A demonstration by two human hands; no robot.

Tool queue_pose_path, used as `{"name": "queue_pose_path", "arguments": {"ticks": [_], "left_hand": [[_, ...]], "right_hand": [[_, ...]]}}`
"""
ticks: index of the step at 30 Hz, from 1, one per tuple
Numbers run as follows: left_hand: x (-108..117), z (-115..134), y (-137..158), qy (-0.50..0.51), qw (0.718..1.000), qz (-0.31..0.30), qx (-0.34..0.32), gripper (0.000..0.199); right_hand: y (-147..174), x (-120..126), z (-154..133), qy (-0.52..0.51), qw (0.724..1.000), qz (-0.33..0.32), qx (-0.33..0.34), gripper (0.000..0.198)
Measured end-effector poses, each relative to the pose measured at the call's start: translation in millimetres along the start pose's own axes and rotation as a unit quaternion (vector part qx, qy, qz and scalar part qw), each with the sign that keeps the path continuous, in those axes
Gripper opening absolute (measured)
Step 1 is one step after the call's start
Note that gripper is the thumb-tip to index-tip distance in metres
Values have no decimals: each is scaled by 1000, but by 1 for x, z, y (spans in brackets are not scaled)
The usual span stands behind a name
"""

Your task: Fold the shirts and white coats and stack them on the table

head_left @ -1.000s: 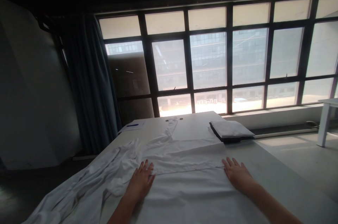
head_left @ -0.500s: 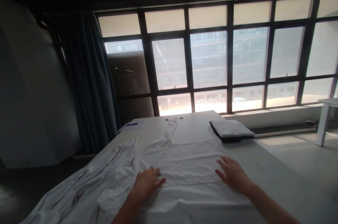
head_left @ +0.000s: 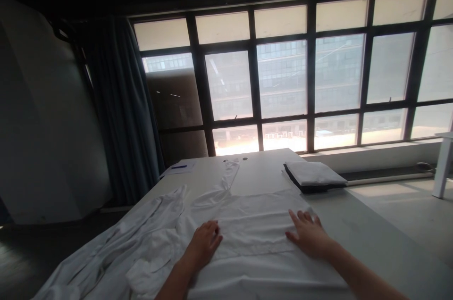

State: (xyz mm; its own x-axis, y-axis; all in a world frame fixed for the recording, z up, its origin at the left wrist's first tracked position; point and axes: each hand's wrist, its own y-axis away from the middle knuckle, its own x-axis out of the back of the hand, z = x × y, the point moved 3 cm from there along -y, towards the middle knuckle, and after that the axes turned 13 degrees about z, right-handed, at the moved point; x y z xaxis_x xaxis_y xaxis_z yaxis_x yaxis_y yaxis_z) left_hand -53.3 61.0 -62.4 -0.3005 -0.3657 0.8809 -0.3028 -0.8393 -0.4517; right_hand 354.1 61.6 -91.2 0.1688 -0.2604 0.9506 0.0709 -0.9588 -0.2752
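Note:
A white garment (head_left: 255,224), perhaps a shirt or coat, lies spread on the white table, with a seam or edge running across between my hands. My left hand (head_left: 203,243) rests on its left part, palm down, thumb apart from the fingers. On the right part lies my right hand (head_left: 308,235), fingers spread and flat on the cloth near the garment's right edge. A narrow strip of the cloth (head_left: 230,175), perhaps a sleeve, stretches toward the table's far end. Rumpled white fabric (head_left: 152,224) lies in folds to the left.
A folded stack of white and black cloth (head_left: 314,173) sits at the table's right edge. At the far left corner is a paper with a dark pen (head_left: 179,166). Beyond stand a dark curtain (head_left: 122,111) and a large window. Another white table (head_left: 442,163) is at right.
My right hand has shifted slightly left over the garment, its fingers spread more. My left hand has moved a little, and the seam between the hands sits slightly lower in view.

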Motion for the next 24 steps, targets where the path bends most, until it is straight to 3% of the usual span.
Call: {"name": "queue_pose_path", "arguments": {"ticks": [3, 8, 11, 18, 24], "left_hand": [[-17, -14, 4, 21, 1000, -5, 21, 44], [-27, -24, 5, -8, 997, -51, 56, 64], [-27, -34, 4, -49, 991, -75, 103, 71], [-27, -57, -9, -91, 978, -99, 161, 76], [-32, -60, -29, -94, 979, -67, 166, 74]], "right_hand": [[-13, -8, -23, -22, 999, 16, 44, 68], [-41, -28, -46, -61, 995, -60, 48, 84], [-59, -33, -47, -61, 995, -71, 45, 85], [-86, -35, -48, -59, 996, -45, 45, 83], [-96, -34, -49, -49, 998, 20, 44, 66]]}}
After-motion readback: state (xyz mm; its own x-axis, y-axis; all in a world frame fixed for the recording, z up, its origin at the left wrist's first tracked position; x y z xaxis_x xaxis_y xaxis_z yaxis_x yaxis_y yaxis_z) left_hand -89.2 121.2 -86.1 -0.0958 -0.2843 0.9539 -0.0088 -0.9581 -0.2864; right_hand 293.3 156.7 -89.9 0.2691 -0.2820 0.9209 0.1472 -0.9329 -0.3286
